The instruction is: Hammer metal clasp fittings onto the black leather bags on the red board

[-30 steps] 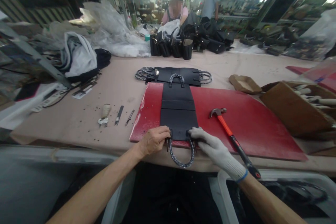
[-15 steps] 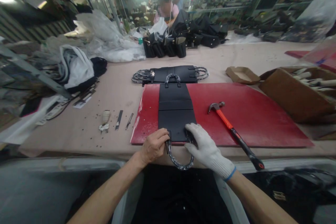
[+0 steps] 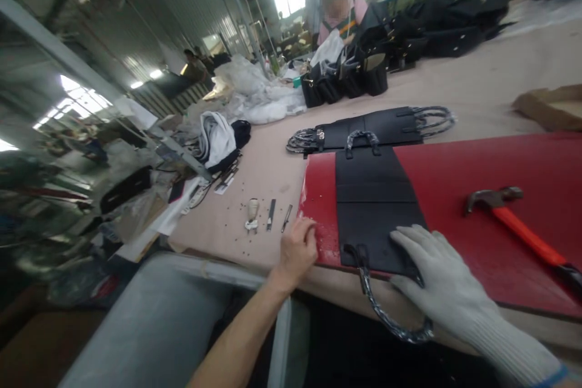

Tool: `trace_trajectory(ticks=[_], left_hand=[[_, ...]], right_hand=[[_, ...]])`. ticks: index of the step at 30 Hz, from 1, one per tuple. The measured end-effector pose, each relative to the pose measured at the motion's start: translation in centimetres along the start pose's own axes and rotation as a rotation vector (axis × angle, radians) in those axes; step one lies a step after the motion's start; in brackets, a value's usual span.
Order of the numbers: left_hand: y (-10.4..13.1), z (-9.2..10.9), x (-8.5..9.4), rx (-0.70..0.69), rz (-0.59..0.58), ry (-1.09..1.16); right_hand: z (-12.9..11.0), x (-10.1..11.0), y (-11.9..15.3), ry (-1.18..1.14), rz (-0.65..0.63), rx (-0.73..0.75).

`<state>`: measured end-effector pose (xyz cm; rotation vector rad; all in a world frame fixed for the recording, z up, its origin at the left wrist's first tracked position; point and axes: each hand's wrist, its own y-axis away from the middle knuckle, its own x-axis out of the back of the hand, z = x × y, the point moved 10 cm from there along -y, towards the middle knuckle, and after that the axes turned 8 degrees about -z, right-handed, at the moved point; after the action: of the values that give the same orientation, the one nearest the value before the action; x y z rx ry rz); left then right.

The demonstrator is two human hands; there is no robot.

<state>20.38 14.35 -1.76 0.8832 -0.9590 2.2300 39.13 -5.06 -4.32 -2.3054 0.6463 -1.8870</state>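
On a red board [image 3: 454,194] lies a folded black leather bag panel [image 3: 377,224]. A handle in clear wrap [image 3: 379,309] is at its near end and hangs over the table edge. My right hand [image 3: 441,279], in a white knitted glove, rests open on the panel's near right corner and hides the handle's right end. My bare left hand [image 3: 297,254] is over the board's left edge, apart from the handle, with fingers curled; whether anything is in them is hidden. A second wrapped handle [image 3: 361,140] is at the panel's far end.
A claw hammer [image 3: 522,227] lies on the board at right. Left of the board are a thin pen-like tool [image 3: 287,218], a flat metal blade [image 3: 271,215] and a wrapped tool [image 3: 252,215]. More black bag pieces [image 3: 386,127] lie behind. A person [image 3: 341,12] works across the table.
My left hand has let go of the handle's left end and moved left. My right hand has flattened onto the panel. The view has turned left and tilted.
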Motion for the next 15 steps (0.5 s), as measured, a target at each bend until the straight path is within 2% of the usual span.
trace_trajectory(ticks=[3,4,6,8,10,15], left_hand=[[-1.2,-7.9,3.5,0.469,-0.092,-0.293],[-1.5,-9.9,4.6,0.575,-0.125,-0.350],[-2.1,-13.0,6.1,0.693,-0.180,-0.394],[-2.6,-15.2,6.6,0.752,-0.243,-0.396],[-2.8,-16.6,6.1,0.795,-0.318,-0.388],[-3.0,-18.4,4.4,0.851,-0.415,-0.321]], right_hand=[[0.1,-0.2,0.1,0.042,0.021,0.018],[0.0,-0.2,0.1,0.047,0.023,0.022],[0.0,-0.2,0.1,0.044,0.020,0.027],[0.0,-0.2,0.1,0.032,0.007,0.020],[0.0,-0.1,0.0,0.016,-0.011,0.004],[-0.4,0.3,-0.1,-0.029,-0.093,-0.048]])
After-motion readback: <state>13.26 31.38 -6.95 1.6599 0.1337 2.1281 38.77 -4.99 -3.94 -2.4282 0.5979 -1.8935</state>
